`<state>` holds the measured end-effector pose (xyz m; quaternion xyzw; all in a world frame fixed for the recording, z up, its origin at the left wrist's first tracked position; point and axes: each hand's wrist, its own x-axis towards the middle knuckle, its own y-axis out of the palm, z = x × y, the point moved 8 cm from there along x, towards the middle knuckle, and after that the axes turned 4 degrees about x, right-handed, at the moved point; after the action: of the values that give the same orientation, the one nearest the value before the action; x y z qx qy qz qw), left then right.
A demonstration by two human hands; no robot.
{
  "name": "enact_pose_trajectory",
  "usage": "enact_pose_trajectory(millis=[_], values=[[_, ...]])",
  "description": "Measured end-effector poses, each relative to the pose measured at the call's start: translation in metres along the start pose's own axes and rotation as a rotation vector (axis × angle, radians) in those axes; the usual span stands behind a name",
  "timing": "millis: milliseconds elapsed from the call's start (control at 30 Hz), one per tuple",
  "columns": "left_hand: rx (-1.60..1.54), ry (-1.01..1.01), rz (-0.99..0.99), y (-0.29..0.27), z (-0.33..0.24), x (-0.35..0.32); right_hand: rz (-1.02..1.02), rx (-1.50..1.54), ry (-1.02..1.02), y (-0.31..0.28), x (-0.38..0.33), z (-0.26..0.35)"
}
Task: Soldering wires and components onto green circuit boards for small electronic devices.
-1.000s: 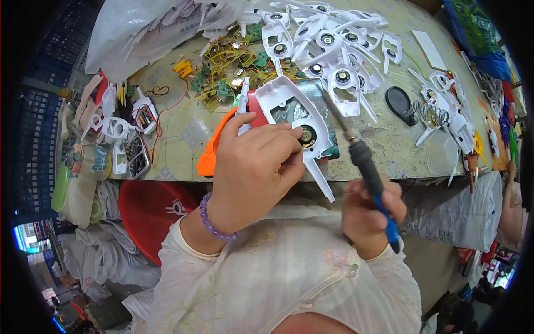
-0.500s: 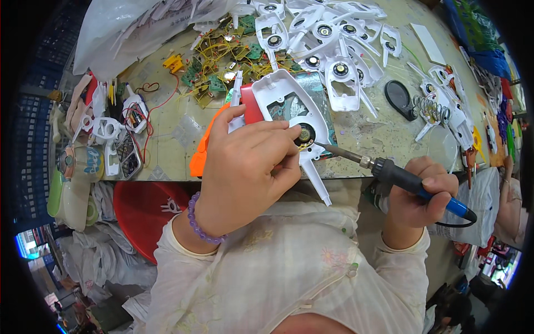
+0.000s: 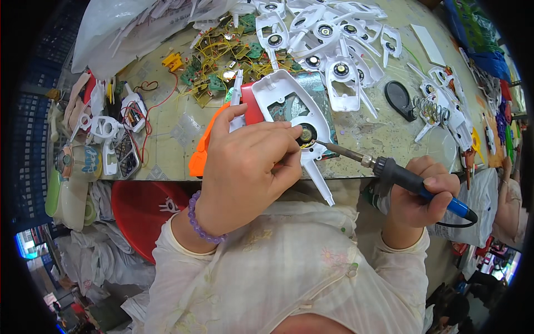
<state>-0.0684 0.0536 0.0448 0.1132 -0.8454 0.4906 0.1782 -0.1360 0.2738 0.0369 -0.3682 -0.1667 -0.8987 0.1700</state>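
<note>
My left hand [image 3: 245, 167] lies over a white plastic housing half [image 3: 318, 179], fingers bent and closed on it, their tips at the rim of a small round speaker [image 3: 307, 134]. Thin yellow wire shows at the speaker's lower edge. Some fingertips and the gripped part are hidden under the hand. Wrapped in my right hand [image 3: 417, 195] is a soldering iron [image 3: 403, 176] with a black and blue handle. Its tip points left and meets or nearly meets the speaker's right edge. Beneath the housing are a red piece [image 3: 251, 104] and an orange piece [image 3: 201, 153].
Wired green circuit boards [image 3: 222, 61] are heaped behind my left hand. Several white housings with speakers [image 3: 339, 69] pile up at the back. A black oval lid [image 3: 399, 100] and a coil spring [image 3: 433, 111] lie right. A red basin [image 3: 139, 217] stands below the table edge.
Almost nothing differs. The housing, speaker and iron appear shifted very slightly to the right; both hands keep the same grip.
</note>
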Motion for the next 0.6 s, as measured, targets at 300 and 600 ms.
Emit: enact_pose_trajectory(millis=[300, 600], values=[[0.059, 0.037, -0.012, -0.0017, -0.0043, 0.0011, -0.001, -0.024, 0.016, 0.0042, 0.0003, -0.0002], [0.076, 0.055, -0.010, -0.0014, -0.0057, 0.0007, 0.009, -0.021, 0.000, 0.0051, -0.0006, -0.0013]])
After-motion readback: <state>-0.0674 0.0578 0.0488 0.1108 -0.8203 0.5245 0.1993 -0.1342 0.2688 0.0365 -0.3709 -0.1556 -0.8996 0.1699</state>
